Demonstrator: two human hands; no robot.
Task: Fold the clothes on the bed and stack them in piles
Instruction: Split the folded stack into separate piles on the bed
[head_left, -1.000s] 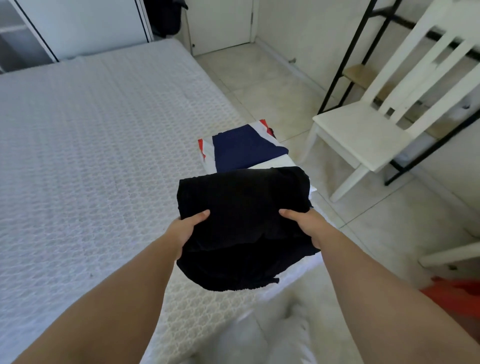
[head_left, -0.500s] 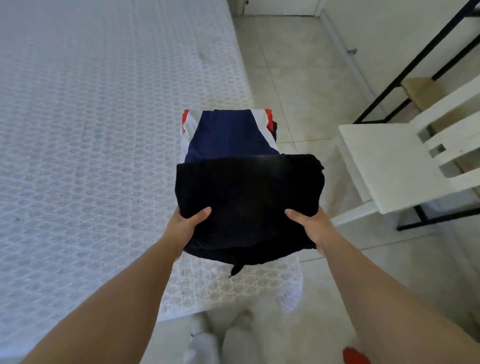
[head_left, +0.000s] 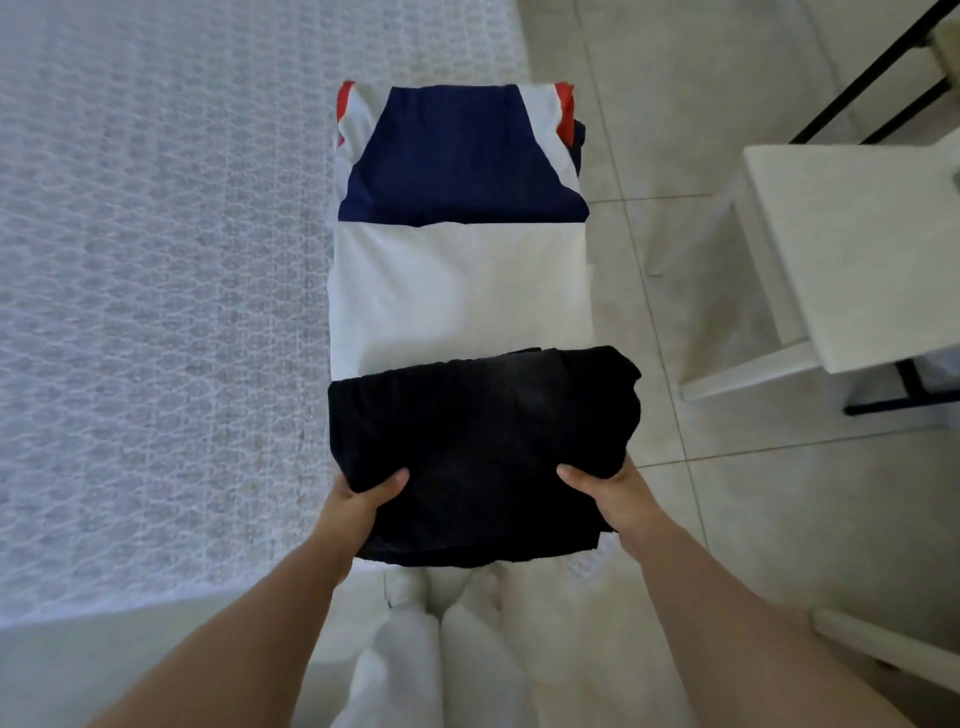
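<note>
Gripping the folded black garment (head_left: 478, 452) at its near corners: your left hand (head_left: 358, 506) and right hand (head_left: 613, 493), thumbs on top. It overlaps the near edge of the white-navy pile (head_left: 457, 280) at the bed (head_left: 156, 312) corner. Chair (head_left: 852, 249) alongside.

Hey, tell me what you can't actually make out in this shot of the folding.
Head view, the only one:
- Fingers of the left hand and right hand: under the black garment, only thumbs show.
- Near end of the folded white and navy garment: covered by the black garment.
- What lies beneath that folded garment: hidden.
- White chair: cut off by the right edge.
</note>
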